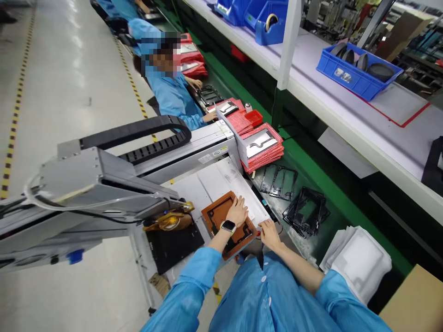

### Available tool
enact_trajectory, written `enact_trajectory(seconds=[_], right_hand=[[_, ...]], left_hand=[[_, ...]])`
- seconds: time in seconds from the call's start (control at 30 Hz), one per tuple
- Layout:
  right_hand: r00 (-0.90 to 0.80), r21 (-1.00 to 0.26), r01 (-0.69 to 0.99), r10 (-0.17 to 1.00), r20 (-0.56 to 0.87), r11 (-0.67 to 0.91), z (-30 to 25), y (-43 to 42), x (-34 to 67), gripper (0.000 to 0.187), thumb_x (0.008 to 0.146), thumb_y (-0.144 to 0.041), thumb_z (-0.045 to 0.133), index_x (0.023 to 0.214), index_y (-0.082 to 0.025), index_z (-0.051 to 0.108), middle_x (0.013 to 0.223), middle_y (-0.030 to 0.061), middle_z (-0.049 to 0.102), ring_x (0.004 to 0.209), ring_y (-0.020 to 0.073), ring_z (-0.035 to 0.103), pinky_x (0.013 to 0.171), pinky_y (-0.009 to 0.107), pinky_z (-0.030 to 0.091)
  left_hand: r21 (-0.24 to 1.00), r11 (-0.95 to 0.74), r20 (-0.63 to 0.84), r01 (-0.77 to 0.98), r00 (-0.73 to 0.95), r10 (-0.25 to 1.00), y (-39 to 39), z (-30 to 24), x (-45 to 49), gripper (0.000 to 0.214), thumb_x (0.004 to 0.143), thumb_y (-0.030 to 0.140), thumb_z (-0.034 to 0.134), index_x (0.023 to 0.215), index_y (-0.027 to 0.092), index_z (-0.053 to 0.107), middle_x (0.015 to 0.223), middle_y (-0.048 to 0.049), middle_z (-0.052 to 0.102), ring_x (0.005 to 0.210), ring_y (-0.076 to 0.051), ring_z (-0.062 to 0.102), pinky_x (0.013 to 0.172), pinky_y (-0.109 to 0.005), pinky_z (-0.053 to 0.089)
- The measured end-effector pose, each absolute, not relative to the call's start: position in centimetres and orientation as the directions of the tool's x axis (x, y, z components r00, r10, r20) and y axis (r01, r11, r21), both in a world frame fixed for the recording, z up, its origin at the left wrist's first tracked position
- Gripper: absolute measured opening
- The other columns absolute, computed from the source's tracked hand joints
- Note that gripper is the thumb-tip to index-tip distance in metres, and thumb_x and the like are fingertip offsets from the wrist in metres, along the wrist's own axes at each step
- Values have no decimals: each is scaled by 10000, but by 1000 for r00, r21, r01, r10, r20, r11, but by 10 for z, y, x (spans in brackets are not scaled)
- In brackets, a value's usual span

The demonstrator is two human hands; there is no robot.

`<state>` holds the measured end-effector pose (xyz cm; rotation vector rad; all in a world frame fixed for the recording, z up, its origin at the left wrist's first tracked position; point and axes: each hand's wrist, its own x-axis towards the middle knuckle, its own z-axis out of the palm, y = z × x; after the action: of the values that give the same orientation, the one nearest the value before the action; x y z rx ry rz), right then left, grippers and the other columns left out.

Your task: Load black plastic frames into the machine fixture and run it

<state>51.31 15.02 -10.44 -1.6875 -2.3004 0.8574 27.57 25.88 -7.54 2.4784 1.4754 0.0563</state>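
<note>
My left hand (237,211), with a watch on its wrist, lies over a brown fixture (209,218) on the white machine bed. Its fingers are stretched out toward the fixture's far right rim. A thin black frame (248,229) sits in the fixture, partly covered by my hand and forearm. My right hand (270,234) rests at the right edge of the machine bed (197,184), its fingers slightly bent and no object visible in them. Close to its fingertips is a small red button (258,234).
A gantry arm (117,175) extends from the left over the bed. Black frames (306,212) lie on the green bench, near stacked red-wrapped panels (265,145) and white trays (363,258). A co-worker in blue (169,94) sits beyond. Blue bins (358,69) stand on the shelf.
</note>
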Motion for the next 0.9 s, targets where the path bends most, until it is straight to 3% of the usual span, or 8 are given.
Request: enact_trajectory(seconds=[0.07,0.17,0.27,0.33,0.5,0.6,0.7,0.9], right_hand=[[-477,-513,794,857,-193,327,-105,152,502,411,970,-56,607,1367,-125,690,1324,161,718,1274,310,577,1163,469,423],[-723,-504,644,672,-156,576,-109,142,477,500,1023,-148,648,1521,-112,610,1462,183,669,1371,327,521,1201,479,405],[-799,-447,581,582,-151,680,-113,129,449,496,1097,-176,573,1582,-71,567,1471,206,663,1379,332,515,1217,489,406],[-781,-404,612,597,-180,679,-113,127,434,450,1109,-151,537,1543,-53,608,1374,200,701,1293,324,559,1206,489,419],[-798,-334,602,544,-259,725,-89,155,419,230,1098,-136,582,1155,-85,799,1145,165,721,1196,301,568,1133,452,443],[-805,-349,594,535,-259,725,-56,179,438,206,1113,-171,620,1106,-111,817,1117,143,710,1181,284,551,1094,427,438],[-762,-425,627,628,-160,653,-4,195,477,163,1119,-217,675,1124,-151,824,1120,118,715,1133,258,556,1033,398,443],[-628,-544,518,725,281,660,141,177,530,141,1119,-288,735,1220,-215,801,1117,80,733,1065,215,574,961,372,449]], left_hand=[[271,-427,-64,863,459,886,258,-59,273,407,1072,316,495,1005,139,855,1188,-211,825,1315,-341,699,1366,-547,334],[281,-270,-30,921,290,956,248,-34,259,592,1130,410,415,789,158,828,833,-178,795,983,-299,762,1196,-481,505],[283,-63,7,957,63,998,230,-11,246,705,1150,477,362,687,167,793,737,-175,764,874,-291,753,1022,-448,554],[300,5,32,954,-15,999,218,0,242,732,1158,477,335,655,177,774,689,-160,752,803,-273,731,1056,-464,523],[389,64,82,919,-104,991,201,10,238,725,1153,451,306,591,216,699,695,-153,769,750,-253,688,1134,-479,467],[460,93,98,883,-154,983,197,10,232,699,1138,456,313,535,253,602,659,-136,740,762,-255,662,1061,-452,499],[510,136,136,849,-235,962,192,7,224,654,1115,458,347,506,275,499,591,-106,670,740,-244,623,988,-424,517],[525,133,137,841,-237,962,193,2,223,567,1076,437,384,530,293,427,578,-102,624,789,-261,595,959,-425,504]])
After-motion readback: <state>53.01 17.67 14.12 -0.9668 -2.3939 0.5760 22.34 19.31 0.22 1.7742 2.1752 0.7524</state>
